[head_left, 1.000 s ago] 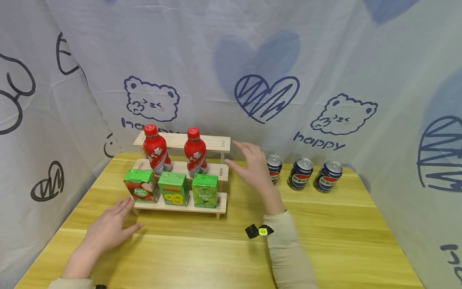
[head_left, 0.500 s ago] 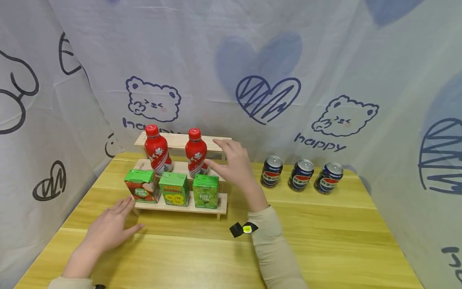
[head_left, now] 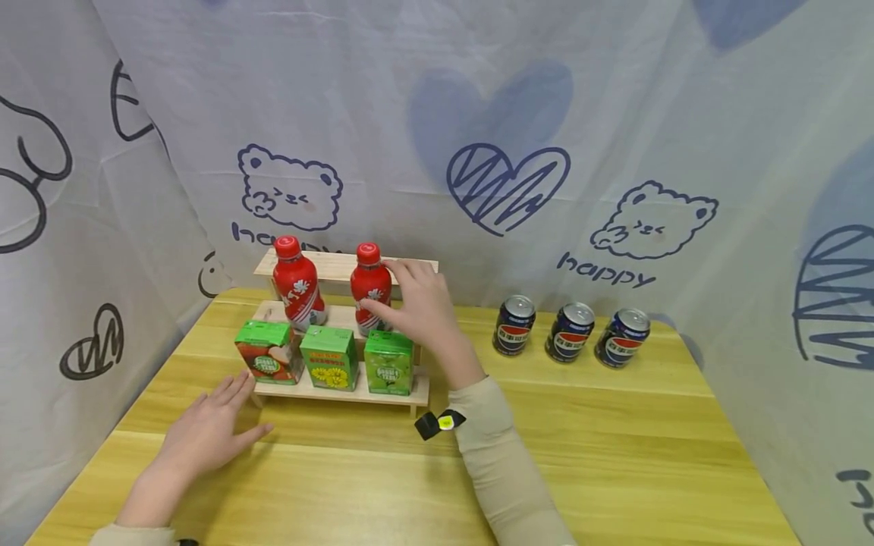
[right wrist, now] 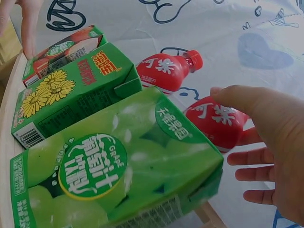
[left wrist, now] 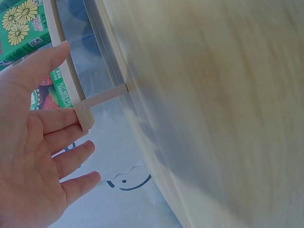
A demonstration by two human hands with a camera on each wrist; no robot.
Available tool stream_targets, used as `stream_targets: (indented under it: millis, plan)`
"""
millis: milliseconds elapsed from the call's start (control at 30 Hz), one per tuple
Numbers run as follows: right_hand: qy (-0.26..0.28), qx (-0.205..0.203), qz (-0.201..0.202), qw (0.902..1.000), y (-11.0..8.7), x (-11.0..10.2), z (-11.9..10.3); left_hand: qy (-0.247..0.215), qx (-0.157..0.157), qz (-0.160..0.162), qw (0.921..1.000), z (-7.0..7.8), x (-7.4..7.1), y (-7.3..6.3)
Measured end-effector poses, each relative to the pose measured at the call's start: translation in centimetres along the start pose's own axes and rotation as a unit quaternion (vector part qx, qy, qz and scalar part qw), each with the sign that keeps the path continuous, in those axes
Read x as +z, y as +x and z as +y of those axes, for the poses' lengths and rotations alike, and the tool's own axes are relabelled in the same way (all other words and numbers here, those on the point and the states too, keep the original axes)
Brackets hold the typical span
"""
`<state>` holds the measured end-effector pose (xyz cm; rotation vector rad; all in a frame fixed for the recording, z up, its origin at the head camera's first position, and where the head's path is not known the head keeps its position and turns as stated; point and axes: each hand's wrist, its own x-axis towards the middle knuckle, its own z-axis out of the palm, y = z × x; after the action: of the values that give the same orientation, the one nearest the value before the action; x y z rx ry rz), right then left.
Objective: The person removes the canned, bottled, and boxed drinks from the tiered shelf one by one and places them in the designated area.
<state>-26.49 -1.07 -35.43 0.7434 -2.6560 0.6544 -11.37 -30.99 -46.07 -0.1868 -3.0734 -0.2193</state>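
A small three-tier wooden rack [head_left: 328, 391] stands on the table. Two red drink bottles [head_left: 296, 284] are upright on its middle tier; the right red bottle [right wrist: 216, 121] lies between the thumb and fingers of my right hand [head_left: 422, 307]. The thumb crosses its front and the index finger passes behind it; firm contact cannot be told. My left hand [head_left: 205, 432] rests at the rack's front left corner, fingers extended, fingertips at the lower tier's end [left wrist: 83, 116]. That tier bears three juice boxes: a red-green one [head_left: 268, 353], a chrysanthemum one [head_left: 330, 359] and a grape one [right wrist: 114, 161].
Three dark blue Pepsi cans [head_left: 570, 331] stand in a row on the wooden table [head_left: 614, 455], right of the rack. Behind hangs a pale printed cloth [head_left: 382, 114]. The rack's top tier [head_left: 331, 265] is behind the bottles.
My right hand has moved left from the rack's right end, past the leftmost can, to the right red bottle. My left hand has stayed in place.
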Motion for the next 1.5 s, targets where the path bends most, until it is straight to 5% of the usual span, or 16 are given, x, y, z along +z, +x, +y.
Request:
stream_targets:
  millis: [933, 1500]
  plan:
    - [-0.131, -0.013, -0.026, 0.991, 2.3, 0.0, -1.1, -0.002, -0.001, 0.0, 1.0, 0.0, 0.2, 0.0]
    - [-0.124, -0.051, 0.015, 0.9909, 2.2, 0.0, -0.5, 0.002, 0.002, 0.005, 1.0, -0.1, 0.3, 0.1]
